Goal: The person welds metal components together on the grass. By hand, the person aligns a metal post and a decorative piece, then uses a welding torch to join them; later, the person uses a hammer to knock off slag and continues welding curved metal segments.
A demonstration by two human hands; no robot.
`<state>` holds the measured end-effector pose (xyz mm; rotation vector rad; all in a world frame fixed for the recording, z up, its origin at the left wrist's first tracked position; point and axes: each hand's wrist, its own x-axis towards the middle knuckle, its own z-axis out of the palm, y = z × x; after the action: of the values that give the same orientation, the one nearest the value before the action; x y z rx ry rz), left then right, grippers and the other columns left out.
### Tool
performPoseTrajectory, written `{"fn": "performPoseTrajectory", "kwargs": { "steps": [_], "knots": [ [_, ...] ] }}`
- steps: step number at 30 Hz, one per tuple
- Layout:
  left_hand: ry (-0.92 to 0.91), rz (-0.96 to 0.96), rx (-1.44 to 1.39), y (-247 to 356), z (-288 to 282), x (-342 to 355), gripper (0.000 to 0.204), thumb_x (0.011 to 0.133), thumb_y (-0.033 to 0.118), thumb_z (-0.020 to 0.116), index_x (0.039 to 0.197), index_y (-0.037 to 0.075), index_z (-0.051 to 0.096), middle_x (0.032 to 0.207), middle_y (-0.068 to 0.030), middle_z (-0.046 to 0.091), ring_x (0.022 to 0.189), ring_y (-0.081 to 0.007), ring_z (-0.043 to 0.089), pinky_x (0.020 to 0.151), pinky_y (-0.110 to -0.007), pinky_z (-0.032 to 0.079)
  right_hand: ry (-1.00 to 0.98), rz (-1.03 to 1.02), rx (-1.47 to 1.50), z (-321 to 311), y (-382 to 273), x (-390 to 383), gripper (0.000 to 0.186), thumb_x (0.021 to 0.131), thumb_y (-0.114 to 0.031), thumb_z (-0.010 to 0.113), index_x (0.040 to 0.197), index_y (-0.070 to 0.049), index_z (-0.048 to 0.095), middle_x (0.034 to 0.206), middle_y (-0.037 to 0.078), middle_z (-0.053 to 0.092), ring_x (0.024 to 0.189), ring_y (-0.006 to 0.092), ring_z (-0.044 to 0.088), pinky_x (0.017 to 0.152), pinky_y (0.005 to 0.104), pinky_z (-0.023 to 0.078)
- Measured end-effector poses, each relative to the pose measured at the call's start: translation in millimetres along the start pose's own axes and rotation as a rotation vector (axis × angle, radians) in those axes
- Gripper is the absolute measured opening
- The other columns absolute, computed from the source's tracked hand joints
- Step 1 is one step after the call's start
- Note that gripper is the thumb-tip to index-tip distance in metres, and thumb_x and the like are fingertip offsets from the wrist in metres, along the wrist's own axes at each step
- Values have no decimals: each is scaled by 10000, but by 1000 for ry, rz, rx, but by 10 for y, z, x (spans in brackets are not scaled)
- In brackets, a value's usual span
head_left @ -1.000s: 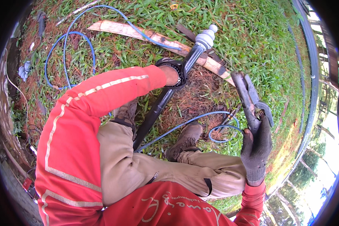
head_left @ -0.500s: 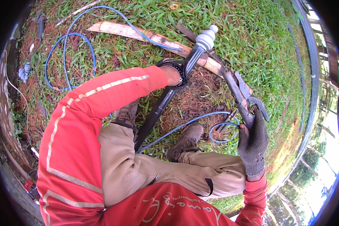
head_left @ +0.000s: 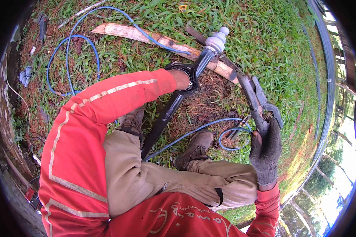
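Note:
My left hand [head_left: 177, 68], partly hidden behind its dark wristwatch [head_left: 188, 79], is closed around a black pole [head_left: 167, 112]. The pole slants up to a light grey stepped finial with a ball tip [head_left: 215, 41]. At the right, my gloved right hand [head_left: 267, 150] grips a long, worn grey metal tool [head_left: 252, 98] with a second, bent grey part along it; its exact kind I cannot make out. The tool points upward, its tip near a split bamboo length [head_left: 126, 31] lying behind the pole.
A blue hose [head_left: 97, 53] loops over the grass and pine needles, with dark fittings [head_left: 239, 128] below the tool. Small grey pieces [head_left: 25, 75] lie at left beside a rough edge [head_left: 6, 118]. A dark flat strip [head_left: 195, 35] lies behind the finial. My boots [head_left: 195, 148] are below.
Over the last second my right hand has shifted slightly up and to the left with the grey tool, which has tilted leftward. My left hand stays on the pole.

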<state>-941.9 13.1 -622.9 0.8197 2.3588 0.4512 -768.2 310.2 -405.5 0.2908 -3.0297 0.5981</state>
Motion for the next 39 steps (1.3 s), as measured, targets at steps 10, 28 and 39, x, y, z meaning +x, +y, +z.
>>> {"fn": "performPoseTrajectory", "kwargs": {
  "steps": [10, 28, 39],
  "knots": [
    [5, -41, -28, 28, -5, 44, 343, 942, 295, 718, 1042, -16, 824, 929, -252, 793, 845, -429, 791, 761, -551, 618, -63, 81, 13, 19, 65, 0, 572, 1020, -106, 766, 1493, 122, 540, 1294, 315, 717, 1158, 466, 743, 1007, 486, 584],
    [-2, -17, -24, 38, -51, 33, 375, 939, 331, 726, 1080, -1, 826, 959, -260, 796, 866, -442, 791, 772, -549, 623, -104, 115, 11, 30, 107, 5, 571, 1025, -127, 776, 1490, 114, 549, 1300, 307, 719, 1175, 464, 748, 1010, 483, 591],
    [-71, -100, -62, 167, -209, -5, 347, 924, 318, 745, 1088, 29, 845, 986, -243, 813, 890, -424, 797, 789, -537, 625, -73, 80, 61, 25, 124, -7, 562, 1029, -119, 775, 1490, 111, 551, 1274, 300, 737, 1154, 439, 767, 994, 468, 600]
  ]
}}
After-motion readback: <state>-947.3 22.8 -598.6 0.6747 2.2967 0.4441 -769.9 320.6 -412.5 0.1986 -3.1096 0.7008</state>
